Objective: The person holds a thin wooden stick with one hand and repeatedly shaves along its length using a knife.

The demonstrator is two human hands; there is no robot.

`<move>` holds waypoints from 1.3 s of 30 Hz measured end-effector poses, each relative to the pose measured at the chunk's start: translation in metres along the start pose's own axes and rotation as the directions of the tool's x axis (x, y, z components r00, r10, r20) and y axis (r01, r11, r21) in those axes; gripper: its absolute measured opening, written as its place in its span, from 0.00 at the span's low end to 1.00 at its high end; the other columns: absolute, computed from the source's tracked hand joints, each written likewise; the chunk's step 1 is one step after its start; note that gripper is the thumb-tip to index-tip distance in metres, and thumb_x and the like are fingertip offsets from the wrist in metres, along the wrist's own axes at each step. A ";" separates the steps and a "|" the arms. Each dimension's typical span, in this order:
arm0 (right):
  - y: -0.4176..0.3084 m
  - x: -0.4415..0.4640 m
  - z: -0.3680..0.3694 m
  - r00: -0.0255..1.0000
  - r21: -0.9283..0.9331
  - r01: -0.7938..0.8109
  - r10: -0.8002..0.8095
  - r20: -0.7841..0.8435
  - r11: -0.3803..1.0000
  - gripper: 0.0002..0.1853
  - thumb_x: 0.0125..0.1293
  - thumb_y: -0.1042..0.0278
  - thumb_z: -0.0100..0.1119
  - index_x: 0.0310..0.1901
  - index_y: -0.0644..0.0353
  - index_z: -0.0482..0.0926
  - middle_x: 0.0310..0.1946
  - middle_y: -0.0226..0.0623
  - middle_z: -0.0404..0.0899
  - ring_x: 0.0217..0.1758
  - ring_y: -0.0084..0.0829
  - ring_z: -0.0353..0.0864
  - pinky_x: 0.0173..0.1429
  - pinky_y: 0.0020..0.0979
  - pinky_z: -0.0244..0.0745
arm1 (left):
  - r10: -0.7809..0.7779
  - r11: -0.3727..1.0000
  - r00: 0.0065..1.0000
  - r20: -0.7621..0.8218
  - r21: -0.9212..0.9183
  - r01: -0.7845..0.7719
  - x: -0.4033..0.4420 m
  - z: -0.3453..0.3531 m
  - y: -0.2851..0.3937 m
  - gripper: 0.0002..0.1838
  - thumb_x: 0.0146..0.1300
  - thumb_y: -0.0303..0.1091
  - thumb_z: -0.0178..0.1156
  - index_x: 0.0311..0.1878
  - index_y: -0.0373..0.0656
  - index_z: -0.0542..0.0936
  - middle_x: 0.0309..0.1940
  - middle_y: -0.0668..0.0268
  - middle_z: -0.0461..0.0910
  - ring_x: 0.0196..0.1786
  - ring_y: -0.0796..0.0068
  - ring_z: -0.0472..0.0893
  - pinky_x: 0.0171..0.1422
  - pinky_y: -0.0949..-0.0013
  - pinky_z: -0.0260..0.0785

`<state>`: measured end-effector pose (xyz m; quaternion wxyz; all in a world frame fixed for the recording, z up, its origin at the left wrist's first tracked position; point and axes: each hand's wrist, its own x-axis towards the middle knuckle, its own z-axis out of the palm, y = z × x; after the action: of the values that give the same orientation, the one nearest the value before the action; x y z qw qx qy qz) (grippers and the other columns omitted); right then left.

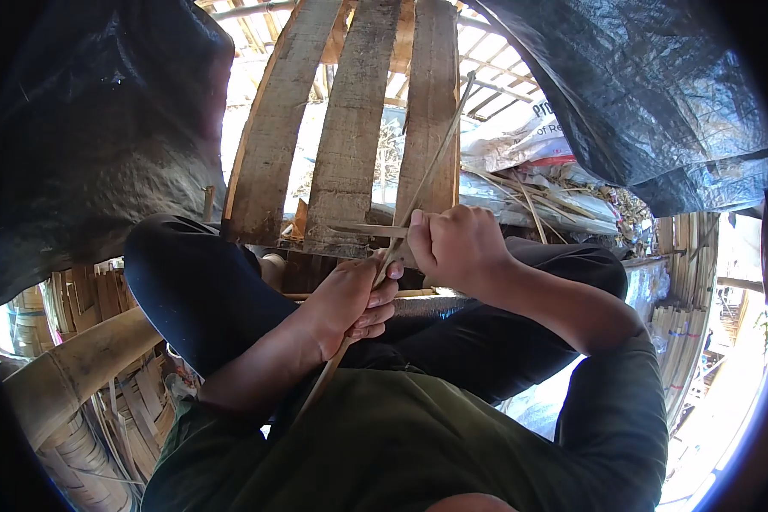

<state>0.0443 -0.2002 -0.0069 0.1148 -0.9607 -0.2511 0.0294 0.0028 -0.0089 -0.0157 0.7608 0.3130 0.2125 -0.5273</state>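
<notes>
A long thin strip of bamboo or wood [438, 158] runs slantwise from the planks down to the front of the green shirt. Around its lower middle my left hand [354, 300] is closed. My right hand [461, 245] grips a knife [369, 229] in a fist, just above and to the right of the left hand. The blade points left and crosses the strip. Most of the knife's handle is hidden in the right hand.
Three wooden planks [347, 136] rise in front of my crossed legs. Dark plastic sheets [657, 94] hang at both sides. A thick bamboo pole [85, 371] lies at the left. Bundled strips [689, 307] stand at the right, and loose strips [546, 200] lie behind.
</notes>
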 end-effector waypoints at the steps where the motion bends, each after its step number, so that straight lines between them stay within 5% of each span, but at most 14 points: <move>1: 0.004 0.004 -0.003 0.993 -0.007 -0.047 0.047 0.105 0.999 0.29 0.70 0.55 0.45 0.11 0.61 0.73 0.10 0.46 0.74 0.13 0.45 0.79 0.21 0.42 0.78 | 0.011 1.000 1.000 -0.015 0.013 -0.010 0.001 0.001 -0.001 0.17 0.79 0.47 0.34 0.37 0.50 0.67 0.15 0.79 0.57 0.11 0.87 0.54 0.12 0.79 0.49; 4: 0.032 0.027 0.000 0.974 -0.139 -0.221 0.225 0.015 0.965 0.29 0.70 0.55 0.45 0.12 0.62 0.73 0.10 0.47 0.74 0.14 0.46 0.80 0.21 0.43 0.78 | 0.021 0.999 0.999 -0.042 0.044 -0.020 -0.001 0.003 -0.001 0.18 0.79 0.48 0.34 0.37 0.50 0.67 0.14 0.79 0.58 0.11 0.86 0.55 0.12 0.78 0.49; 6: 0.046 0.032 0.007 0.979 -0.138 -0.163 0.143 -0.144 0.977 0.29 0.70 0.55 0.44 0.12 0.62 0.73 0.10 0.47 0.73 0.14 0.46 0.80 0.20 0.44 0.78 | 0.039 0.997 0.998 -0.047 0.064 -0.036 -0.002 0.003 0.000 0.18 0.79 0.48 0.34 0.37 0.50 0.67 0.14 0.79 0.58 0.11 0.86 0.55 0.12 0.78 0.50; 9: 0.022 0.026 -0.008 0.963 -0.047 -0.248 0.252 0.097 0.968 0.28 0.69 0.57 0.45 0.13 0.64 0.75 0.10 0.50 0.73 0.13 0.47 0.78 0.20 0.44 0.77 | 0.039 0.998 0.998 -0.040 0.055 -0.037 -0.001 0.003 -0.001 0.18 0.79 0.48 0.35 0.38 0.49 0.68 0.15 0.78 0.59 0.10 0.85 0.56 0.12 0.77 0.51; 12: 0.015 0.015 -0.004 0.996 -0.097 -0.085 0.088 0.028 0.992 0.27 0.69 0.57 0.47 0.14 0.63 0.76 0.11 0.49 0.74 0.12 0.46 0.77 0.19 0.42 0.76 | 0.054 0.991 0.991 -0.122 0.128 -0.038 -0.002 0.010 -0.002 0.19 0.79 0.49 0.34 0.37 0.50 0.67 0.14 0.80 0.57 0.10 0.86 0.55 0.13 0.79 0.49; 19: 0.031 0.023 -0.001 0.997 -0.074 -0.075 0.076 0.018 0.994 0.27 0.69 0.56 0.46 0.15 0.62 0.77 0.11 0.46 0.74 0.13 0.45 0.78 0.19 0.43 0.77 | 0.081 0.989 0.988 -0.132 0.137 -0.063 0.000 0.006 -0.004 0.19 0.79 0.49 0.34 0.38 0.49 0.69 0.15 0.79 0.58 0.11 0.86 0.56 0.14 0.78 0.50; 21: 0.056 0.033 0.005 0.933 -0.245 -0.339 0.357 0.033 0.908 0.28 0.70 0.54 0.43 0.16 0.63 0.77 0.13 0.48 0.76 0.17 0.47 0.80 0.24 0.45 0.79 | 0.086 0.984 0.987 -0.134 0.165 -0.064 0.000 0.008 -0.009 0.19 0.79 0.49 0.34 0.38 0.49 0.68 0.15 0.79 0.58 0.11 0.86 0.56 0.14 0.78 0.50; 25: 0.081 0.038 0.005 0.952 -0.277 -0.295 0.308 0.002 0.914 0.30 0.72 0.53 0.39 0.19 0.65 0.80 0.16 0.54 0.77 0.26 0.50 0.84 0.31 0.48 0.81 | 0.015 0.991 0.996 -0.087 0.134 -0.003 -0.003 0.010 -0.013 0.19 0.79 0.50 0.33 0.39 0.49 0.68 0.15 0.79 0.57 0.11 0.86 0.56 0.14 0.78 0.50; 30: 0.052 0.031 -0.007 0.924 0.113 -0.375 0.380 -0.027 0.920 0.27 0.72 0.55 0.42 0.22 0.66 0.81 0.20 0.57 0.79 0.29 0.52 0.84 0.38 0.48 0.81 | 0.047 0.991 0.994 -0.100 0.130 -0.033 -0.013 0.008 -0.005 0.19 0.79 0.49 0.34 0.40 0.48 0.68 0.15 0.78 0.58 0.11 0.86 0.56 0.14 0.79 0.50; 32: 0.081 0.030 0.004 0.953 0.051 -0.212 0.218 -0.210 0.976 0.30 0.74 0.51 0.39 0.22 0.66 0.79 0.19 0.51 0.78 0.28 0.49 0.82 0.40 0.45 0.79 | 0.095 0.989 0.993 -0.075 0.121 -0.086 -0.017 0.009 -0.002 0.19 0.79 0.50 0.35 0.40 0.48 0.69 0.16 0.78 0.60 0.11 0.86 0.56 0.14 0.79 0.50; 34: 0.084 0.041 -0.011 0.858 0.459 -0.476 0.511 0.056 0.750 0.34 0.75 0.45 0.36 0.22 0.65 0.78 0.14 0.41 0.73 0.23 0.40 0.77 0.33 0.41 0.75 | 0.123 0.986 0.989 -0.086 0.122 -0.112 -0.017 0.007 -0.002 0.18 0.79 0.49 0.36 0.41 0.48 0.69 0.17 0.77 0.60 0.12 0.86 0.57 0.14 0.79 0.50; 35: 0.092 0.043 -0.009 0.867 0.542 -0.466 0.485 0.120 0.700 0.36 0.76 0.39 0.35 0.23 0.65 0.73 0.12 0.30 0.60 0.14 0.24 0.58 0.23 0.30 0.58 | 0.148 0.983 0.984 -0.098 0.126 -0.136 -0.017 0.005 -0.001 0.18 0.79 0.49 0.37 0.41 0.48 0.70 0.18 0.77 0.61 0.12 0.86 0.57 0.14 0.79 0.50; 38: 0.083 0.045 -0.011 0.784 0.728 -0.576 0.504 0.363 0.372 0.35 0.76 0.38 0.35 0.21 0.62 0.72 0.11 0.25 0.58 0.16 0.20 0.57 0.25 0.25 0.55 | 0.142 0.989 0.988 -0.057 0.039 -0.140 -0.019 -0.002 0.000 0.17 0.78 0.49 0.40 0.42 0.47 0.70 0.21 0.76 0.63 0.14 0.86 0.59 0.15 0.78 0.52; 39: 0.078 0.043 -0.018 0.783 0.709 -0.597 0.466 0.412 0.377 0.33 0.76 0.40 0.38 0.23 0.61 0.73 0.14 0.22 0.61 0.19 0.17 0.60 0.27 0.22 0.55 | 0.144 0.989 0.988 -0.058 0.041 -0.142 -0.019 -0.003 0.001 0.17 0.78 0.49 0.40 0.42 0.47 0.70 0.21 0.76 0.63 0.14 0.86 0.59 0.15 0.78 0.52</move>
<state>0.1211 -0.2484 -0.0079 0.5060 -0.8202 0.1063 0.2447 -0.0035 0.0063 -0.0050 0.7839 0.3573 0.2028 -0.4656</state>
